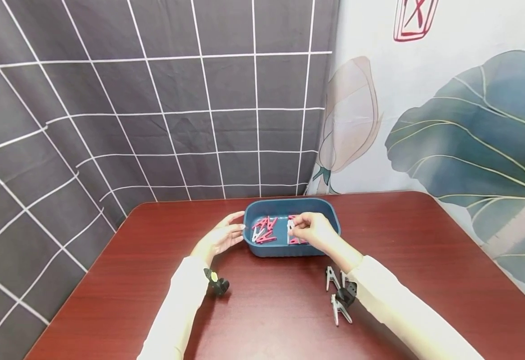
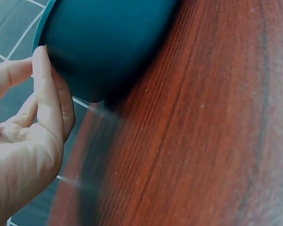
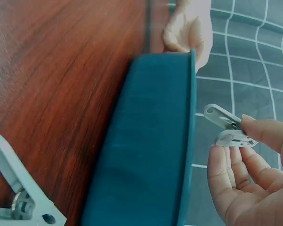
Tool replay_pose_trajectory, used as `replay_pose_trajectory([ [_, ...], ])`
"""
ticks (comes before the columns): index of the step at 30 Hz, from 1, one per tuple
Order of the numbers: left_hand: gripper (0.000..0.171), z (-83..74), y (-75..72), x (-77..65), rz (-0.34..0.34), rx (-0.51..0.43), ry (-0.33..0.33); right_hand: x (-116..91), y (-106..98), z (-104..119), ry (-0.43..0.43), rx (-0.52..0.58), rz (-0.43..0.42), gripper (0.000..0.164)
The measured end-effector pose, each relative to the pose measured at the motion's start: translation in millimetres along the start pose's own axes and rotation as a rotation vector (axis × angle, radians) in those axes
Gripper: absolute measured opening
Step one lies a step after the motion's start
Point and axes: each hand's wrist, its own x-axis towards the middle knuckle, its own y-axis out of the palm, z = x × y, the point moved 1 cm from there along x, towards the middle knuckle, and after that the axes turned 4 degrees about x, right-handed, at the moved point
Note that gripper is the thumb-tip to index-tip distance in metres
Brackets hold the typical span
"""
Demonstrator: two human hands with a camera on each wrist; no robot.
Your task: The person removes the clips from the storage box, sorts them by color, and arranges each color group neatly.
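Observation:
A blue plastic basin [image 1: 271,251] stands near the far edge of the table. Inside it lie several red clothespins [image 1: 267,240] and a white clothespin [image 1: 256,234] toward the left, with more red ones partly hidden on the right. My right hand [image 1: 318,234] is over the basin's right half and pinches a pale grey clothespin [image 3: 220,116] between thumb and fingers. At the basin's left end, my left hand [image 1: 219,237] touches the rim with fairly straight fingertips [image 2: 41,59].
Several grey clothespins [image 1: 336,309] lie on the red-brown wooden table [image 1: 262,305] near my right wrist, one partly hidden by the wrist camera [image 1: 347,294]. A dark gridded curtain [image 1: 176,130] and a white leaf-printed curtain [image 1: 361,175] hang behind the table.

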Motion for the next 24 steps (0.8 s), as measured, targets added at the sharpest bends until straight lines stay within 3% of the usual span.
replay_pose_trajectory([
  [7, 0.056, -2.2, 0.7, -3.4, 0.000, 0.004, -0.006, -17.9, -7.3, 4.4, -0.031, 0.054, 0.040, 0.024],
  [17, 0.060, -16.2, 8.1, -12.6, 0.050, 0.004, -0.010, -50.9, -24.3, 4.1, 0.018, -0.009, 0.031, 0.025],
  [24, 0.056, -11.3, 5.3, -7.3, 0.015, 0.000, -0.022, -70.5, -35.3, -6.3, 0.054, -0.033, 0.042, 0.025],
])
